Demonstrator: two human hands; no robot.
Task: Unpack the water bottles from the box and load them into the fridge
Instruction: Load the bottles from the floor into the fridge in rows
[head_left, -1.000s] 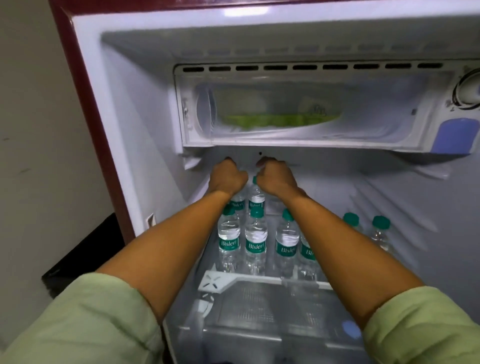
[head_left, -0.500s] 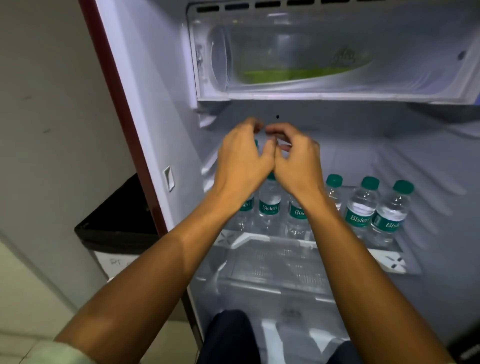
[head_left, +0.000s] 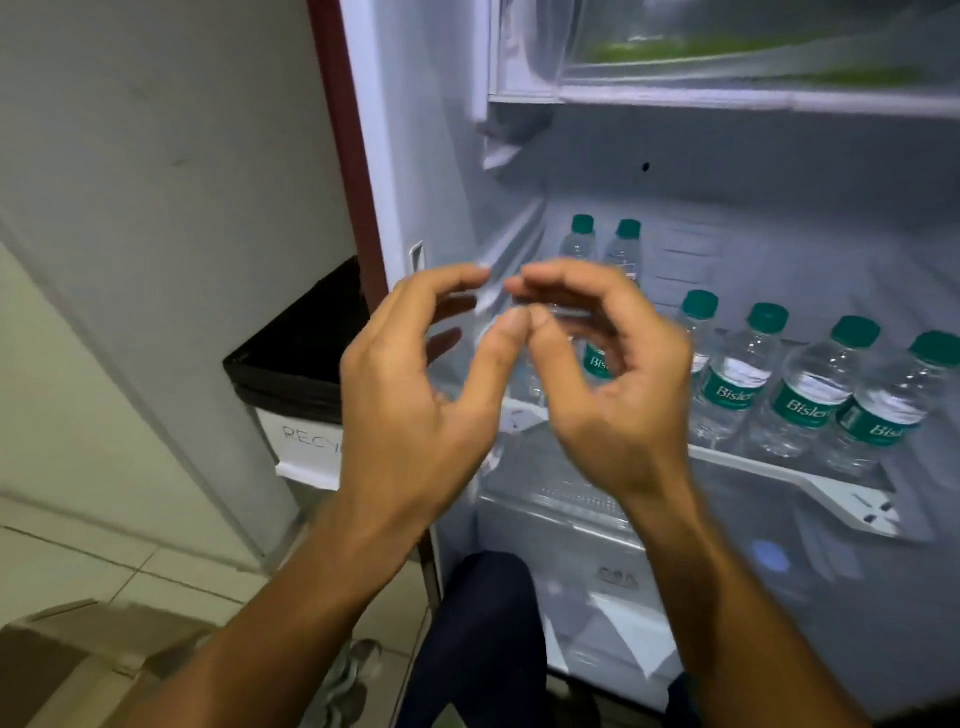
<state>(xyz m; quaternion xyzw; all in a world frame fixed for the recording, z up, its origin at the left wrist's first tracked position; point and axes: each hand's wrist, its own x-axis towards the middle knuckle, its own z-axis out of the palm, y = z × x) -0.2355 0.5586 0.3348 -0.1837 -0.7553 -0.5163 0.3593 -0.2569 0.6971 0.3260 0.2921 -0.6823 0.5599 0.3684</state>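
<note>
Both hands are up in front of the open fridge (head_left: 519, 156), left hand (head_left: 415, 395) and right hand (head_left: 613, 384) loosely curled with thumb tips touching, neither grip holding anything, and together they block part of the front row. Water bottles (head_left: 727, 384) with green caps stand upright on the shelf (head_left: 831, 493), 2 more at the back. A black-lined recycling bin (head_left: 306, 374) sits left of the fridge, a cardboard box (head_left: 78, 654) on the floor.

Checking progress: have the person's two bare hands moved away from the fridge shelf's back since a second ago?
Yes. Left hand and right hand have pulled back, in front of the white shelf rail.
</note>
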